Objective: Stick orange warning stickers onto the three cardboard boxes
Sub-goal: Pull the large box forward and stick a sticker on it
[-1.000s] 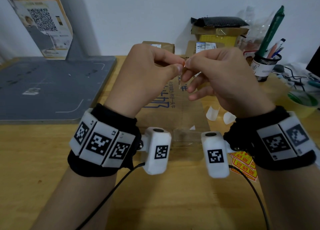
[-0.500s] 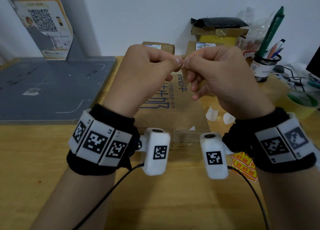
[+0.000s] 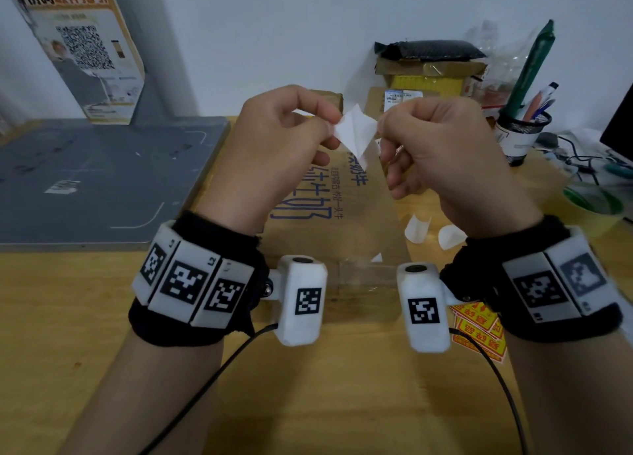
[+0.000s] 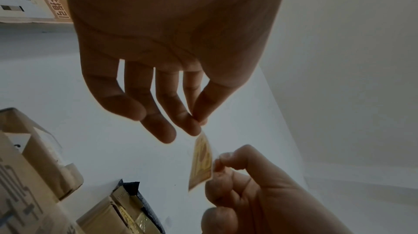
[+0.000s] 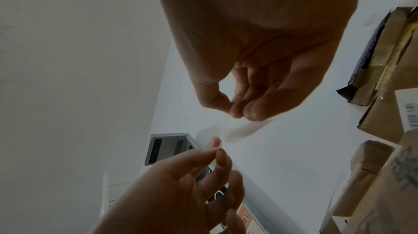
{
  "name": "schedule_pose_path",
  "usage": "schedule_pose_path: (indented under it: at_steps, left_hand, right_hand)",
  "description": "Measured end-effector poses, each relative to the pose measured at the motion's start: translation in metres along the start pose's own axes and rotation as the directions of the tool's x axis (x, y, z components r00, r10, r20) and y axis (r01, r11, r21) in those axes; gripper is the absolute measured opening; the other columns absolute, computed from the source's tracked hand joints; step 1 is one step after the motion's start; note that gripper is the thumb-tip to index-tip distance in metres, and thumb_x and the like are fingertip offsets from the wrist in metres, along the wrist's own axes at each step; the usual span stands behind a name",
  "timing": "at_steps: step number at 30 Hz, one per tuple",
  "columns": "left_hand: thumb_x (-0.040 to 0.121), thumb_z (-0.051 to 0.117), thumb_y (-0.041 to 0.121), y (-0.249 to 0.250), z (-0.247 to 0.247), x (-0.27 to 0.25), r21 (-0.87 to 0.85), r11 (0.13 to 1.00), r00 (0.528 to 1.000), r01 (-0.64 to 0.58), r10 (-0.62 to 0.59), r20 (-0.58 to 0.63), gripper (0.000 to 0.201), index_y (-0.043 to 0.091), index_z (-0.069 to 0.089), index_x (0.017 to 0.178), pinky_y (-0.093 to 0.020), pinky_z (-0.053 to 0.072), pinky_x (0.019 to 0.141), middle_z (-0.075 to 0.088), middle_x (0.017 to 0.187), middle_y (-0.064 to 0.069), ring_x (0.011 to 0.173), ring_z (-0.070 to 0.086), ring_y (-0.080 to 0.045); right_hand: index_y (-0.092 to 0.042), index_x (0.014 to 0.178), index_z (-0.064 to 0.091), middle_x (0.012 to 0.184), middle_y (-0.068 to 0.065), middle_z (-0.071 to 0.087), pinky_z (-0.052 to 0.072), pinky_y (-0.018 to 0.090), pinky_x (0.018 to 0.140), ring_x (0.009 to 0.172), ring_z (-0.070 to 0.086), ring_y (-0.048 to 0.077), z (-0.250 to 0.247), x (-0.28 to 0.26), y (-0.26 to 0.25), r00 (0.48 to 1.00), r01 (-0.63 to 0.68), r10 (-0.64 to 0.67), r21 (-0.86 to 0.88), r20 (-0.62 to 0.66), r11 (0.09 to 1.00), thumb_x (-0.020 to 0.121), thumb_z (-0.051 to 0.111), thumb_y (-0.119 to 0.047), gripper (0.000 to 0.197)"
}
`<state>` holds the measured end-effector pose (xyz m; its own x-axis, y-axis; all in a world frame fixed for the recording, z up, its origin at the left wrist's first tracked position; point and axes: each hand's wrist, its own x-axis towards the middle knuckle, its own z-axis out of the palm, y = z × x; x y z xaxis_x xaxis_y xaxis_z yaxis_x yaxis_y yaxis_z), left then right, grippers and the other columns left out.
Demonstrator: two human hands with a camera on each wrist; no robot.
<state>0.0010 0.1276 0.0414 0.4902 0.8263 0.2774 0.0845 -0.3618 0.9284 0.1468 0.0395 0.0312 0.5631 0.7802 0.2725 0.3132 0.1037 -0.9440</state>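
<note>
**Sticker held between both hands**

The sticker point(image 3: 356, 133) hangs between the hands, above the flat cardboard box point(image 3: 337, 211). The left hand point(image 3: 274, 146) pinches one edge, the right hand point(image 3: 435, 146) the other. More stickers point(image 3: 479, 331) lie beneath the right wrist.

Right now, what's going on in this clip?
A person is peeling a sticker apart above a flat cardboard box on a wooden table. The left hand pinches one corner and the right hand pinches the other side, both held up in the air. The left wrist view shows the sticker's orange face. Two curled white backing scraps lie on the table to the right, and more orange stickers sit under the right wrist. Nothing is stuck on this box yet.
</note>
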Motion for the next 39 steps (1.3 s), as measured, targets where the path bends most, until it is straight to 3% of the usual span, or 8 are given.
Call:
schedule_pose_path:
  at_steps: [4,10,13,24,27,31,34,39]
  left_hand:
    - [0.090,0.061,0.014,-0.002,-0.002,0.001,0.030,1.000,1.000,0.002,-0.002,-0.005,0.017,0.027,0.072,0.085,-0.025,0.047,0.058,0.073,0.070,0.007,0.066,0.071,-0.010]
    - [0.090,0.056,0.003,-0.001,-0.002,0.001,0.002,1.000,0.999,-0.015,0.015,-0.050,0.027,0.021,0.072,0.077,-0.015,0.043,0.050,0.073,0.092,0.002,0.059,0.067,-0.006]
    - [0.090,0.049,0.004,-0.001,-0.002,0.002,0.018,1.000,0.995,-0.002,0.004,-0.097,0.035,0.022,0.074,0.072,-0.016,0.043,0.049,0.074,0.086,0.002,0.057,0.065,-0.004]
    - [0.093,0.057,0.027,-0.002,0.006,-0.001,0.076,0.992,0.995,0.098,-0.098,0.000,0.025,0.023,0.079,0.081,-0.031,0.046,0.064,0.071,0.082,0.007,0.070,0.066,-0.009]
    - [0.090,0.057,0.015,-0.003,0.008,-0.003,0.130,0.990,0.997,0.062,-0.067,0.032,0.026,0.027,0.079,0.083,-0.038,0.054,0.069,0.073,0.092,0.001,0.074,0.062,-0.012]
    - [0.086,0.066,0.010,-0.007,0.007,-0.003,0.217,0.976,0.998,0.010,-0.022,0.051,0.023,0.030,0.078,0.085,-0.044,0.059,0.078,0.072,0.083,0.008,0.066,0.056,-0.018]
    - [0.084,0.071,0.017,-0.009,0.004,-0.001,0.208,0.978,0.996,-0.035,0.016,0.091,0.016,0.031,0.078,0.081,-0.042,0.059,0.084,0.078,0.090,0.004,0.071,0.064,-0.007]
    - [0.086,0.070,0.007,-0.012,0.002,0.001,0.191,0.975,0.984,-0.110,0.080,0.161,0.024,0.030,0.076,0.080,-0.025,0.052,0.067,0.078,0.081,0.000,0.069,0.069,-0.005]
  right_hand:
    - [-0.009,0.068,0.063,0.055,-0.001,0.062,0.048,0.024,0.039,0.040,0.053,0.014,-0.006,0.002,0.003,0.999,0.006,-0.008,-0.055,-0.049,0.998,0.088,0.061,-0.010,0.020]
    - [-0.007,0.072,0.064,0.056,0.000,0.062,0.048,0.024,0.038,0.038,0.052,0.012,-0.011,0.004,0.006,0.997,-0.003,-0.010,-0.156,-0.076,0.988,0.086,0.059,-0.012,0.016]
    - [0.002,0.084,0.067,0.059,0.003,0.067,0.055,0.030,0.042,0.040,0.055,0.015,-0.018,0.005,0.008,0.995,-0.030,0.006,-0.236,-0.103,0.971,0.088,0.059,-0.014,0.018]
    - [-0.019,0.089,0.064,0.068,0.007,0.075,0.064,0.046,0.054,0.050,0.072,0.029,-0.040,0.005,0.017,0.989,-0.116,0.039,-0.589,-0.142,0.800,0.092,0.049,-0.016,0.016]
    - [-0.023,0.094,0.065,0.075,0.005,0.075,0.064,0.048,0.059,0.052,0.072,0.028,-0.038,0.004,0.015,0.995,-0.089,0.040,-0.608,-0.093,0.789,0.089,0.048,-0.016,0.019]
    - [-0.022,0.085,0.072,0.071,0.006,0.075,0.058,0.034,0.049,0.045,0.061,0.010,-0.025,-0.002,0.000,0.998,0.037,-0.060,-0.519,-0.027,0.854,0.094,0.061,-0.033,0.018]
    - [-0.021,0.082,0.076,0.071,0.005,0.074,0.044,0.025,0.050,0.043,0.051,0.001,-0.014,-0.009,-0.008,0.995,0.103,-0.093,-0.451,0.045,0.887,0.092,0.066,-0.043,0.026]
    - [-0.025,0.077,0.080,0.055,-0.007,0.063,0.041,0.023,0.052,0.046,0.050,-0.001,-0.009,-0.011,-0.007,0.988,0.149,-0.106,-0.477,0.116,0.866,0.085,0.074,-0.050,0.027]
